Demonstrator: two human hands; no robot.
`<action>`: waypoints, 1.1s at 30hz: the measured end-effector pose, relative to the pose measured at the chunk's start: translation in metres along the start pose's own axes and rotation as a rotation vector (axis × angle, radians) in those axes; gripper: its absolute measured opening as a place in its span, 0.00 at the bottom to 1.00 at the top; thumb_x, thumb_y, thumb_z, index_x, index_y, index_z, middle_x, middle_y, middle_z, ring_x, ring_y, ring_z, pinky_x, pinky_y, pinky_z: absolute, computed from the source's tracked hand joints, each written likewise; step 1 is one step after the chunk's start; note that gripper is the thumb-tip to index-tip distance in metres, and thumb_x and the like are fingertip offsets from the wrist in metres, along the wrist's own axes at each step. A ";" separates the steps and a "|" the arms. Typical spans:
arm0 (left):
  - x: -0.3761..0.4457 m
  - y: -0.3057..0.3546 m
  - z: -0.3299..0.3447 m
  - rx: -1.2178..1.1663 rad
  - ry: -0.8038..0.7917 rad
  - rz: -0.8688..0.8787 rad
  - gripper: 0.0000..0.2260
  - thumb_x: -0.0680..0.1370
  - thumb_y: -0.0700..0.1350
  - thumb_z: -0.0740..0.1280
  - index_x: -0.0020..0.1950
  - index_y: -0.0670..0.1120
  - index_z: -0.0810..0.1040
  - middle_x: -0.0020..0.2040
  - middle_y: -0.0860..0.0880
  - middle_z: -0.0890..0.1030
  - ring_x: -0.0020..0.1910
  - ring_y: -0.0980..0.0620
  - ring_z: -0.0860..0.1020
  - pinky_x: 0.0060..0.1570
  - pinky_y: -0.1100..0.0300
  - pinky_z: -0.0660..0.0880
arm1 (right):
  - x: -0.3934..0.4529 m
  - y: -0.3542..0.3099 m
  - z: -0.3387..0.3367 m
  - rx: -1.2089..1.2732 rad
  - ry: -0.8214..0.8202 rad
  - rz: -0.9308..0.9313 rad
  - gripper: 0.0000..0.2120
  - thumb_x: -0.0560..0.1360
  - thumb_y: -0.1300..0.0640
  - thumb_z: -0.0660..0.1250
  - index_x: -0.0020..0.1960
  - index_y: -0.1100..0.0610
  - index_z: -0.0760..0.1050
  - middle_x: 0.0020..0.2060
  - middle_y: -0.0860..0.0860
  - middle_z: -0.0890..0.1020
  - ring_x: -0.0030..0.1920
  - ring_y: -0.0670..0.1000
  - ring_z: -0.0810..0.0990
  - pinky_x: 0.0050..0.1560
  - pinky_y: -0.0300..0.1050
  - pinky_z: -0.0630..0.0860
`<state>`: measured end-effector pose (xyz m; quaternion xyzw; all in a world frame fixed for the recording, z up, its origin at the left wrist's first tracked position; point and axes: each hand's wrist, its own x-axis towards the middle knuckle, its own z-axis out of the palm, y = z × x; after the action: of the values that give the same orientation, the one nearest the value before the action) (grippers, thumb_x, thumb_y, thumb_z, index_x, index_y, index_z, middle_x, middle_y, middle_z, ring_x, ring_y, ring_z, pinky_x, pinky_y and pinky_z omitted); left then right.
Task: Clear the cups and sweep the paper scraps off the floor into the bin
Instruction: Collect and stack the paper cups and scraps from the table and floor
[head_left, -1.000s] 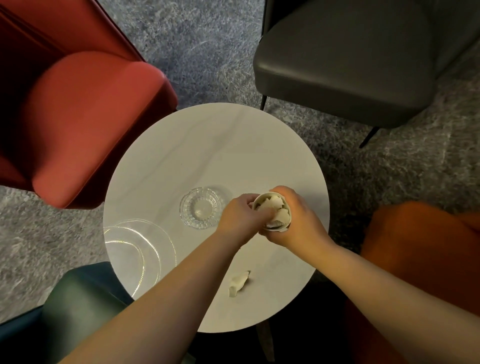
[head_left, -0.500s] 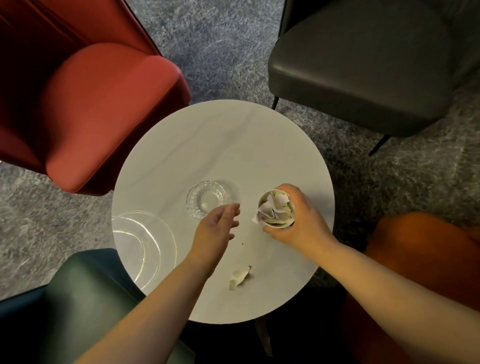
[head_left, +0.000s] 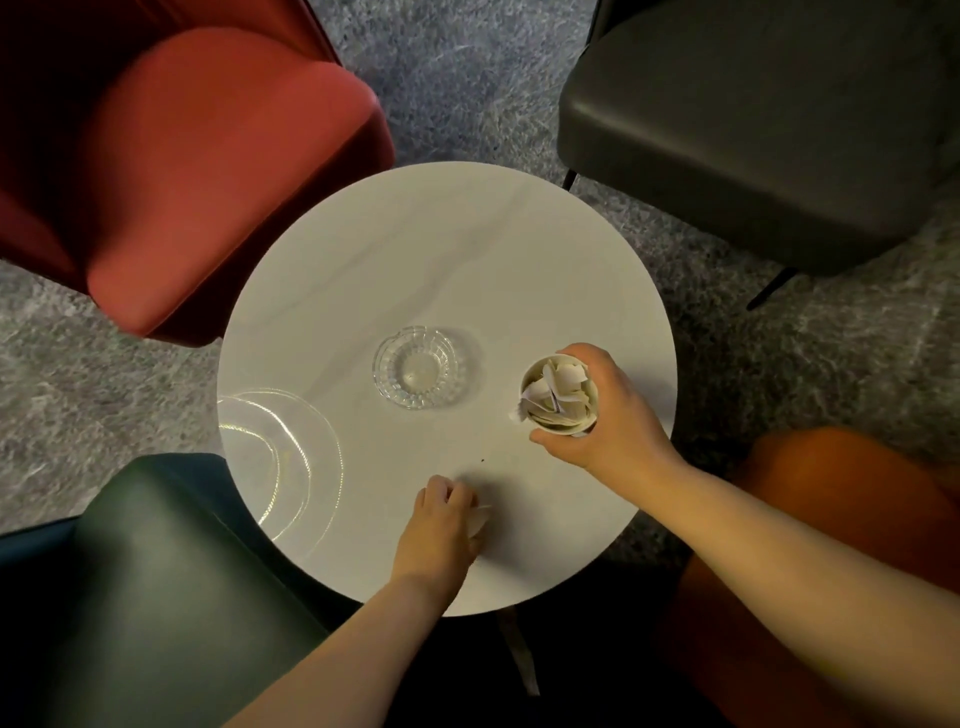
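We see a round white table (head_left: 452, 249) with faint grey veining, standing on grey mottled carpet (head_left: 467, 78). Near its centre, slightly toward nine o'clock, sits a ribbed clear glass dish (head_left: 418, 367). At the eight o'clock rim lies a large clear glass plate (head_left: 291, 452), part of it past the table edge. At three o'clock is a paper cup (head_left: 558, 395) stuffed with paper scraps; whether it rests on the top we cannot tell. Toward six o'clock lies a crumpled paper scrap (head_left: 480, 517).
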<state>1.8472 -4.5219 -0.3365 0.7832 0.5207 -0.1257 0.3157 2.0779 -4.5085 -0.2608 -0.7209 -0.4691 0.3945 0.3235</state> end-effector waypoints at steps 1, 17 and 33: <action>0.000 0.000 0.001 -0.017 0.028 0.005 0.12 0.76 0.46 0.70 0.57 0.44 0.76 0.56 0.46 0.71 0.56 0.45 0.72 0.49 0.54 0.74 | 0.000 0.001 0.001 -0.006 0.000 -0.004 0.35 0.60 0.54 0.81 0.61 0.45 0.66 0.55 0.44 0.74 0.54 0.44 0.74 0.48 0.34 0.73; 0.008 0.078 -0.106 -0.804 0.641 -0.049 0.05 0.76 0.38 0.72 0.47 0.47 0.81 0.51 0.53 0.82 0.46 0.66 0.80 0.45 0.74 0.74 | 0.003 -0.003 0.000 -0.033 -0.017 -0.021 0.34 0.59 0.52 0.81 0.55 0.38 0.64 0.52 0.41 0.75 0.51 0.42 0.75 0.45 0.34 0.73; 0.040 0.086 -0.094 -0.073 0.274 0.429 0.28 0.82 0.63 0.45 0.63 0.53 0.80 0.78 0.47 0.61 0.75 0.42 0.64 0.69 0.43 0.66 | 0.001 -0.011 -0.005 0.022 -0.020 0.007 0.26 0.63 0.53 0.77 0.55 0.41 0.68 0.47 0.40 0.74 0.49 0.34 0.74 0.41 0.29 0.74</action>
<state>1.9294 -4.4557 -0.2540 0.8734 0.3849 0.0701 0.2899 2.0781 -4.5041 -0.2497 -0.7150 -0.4654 0.4077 0.3254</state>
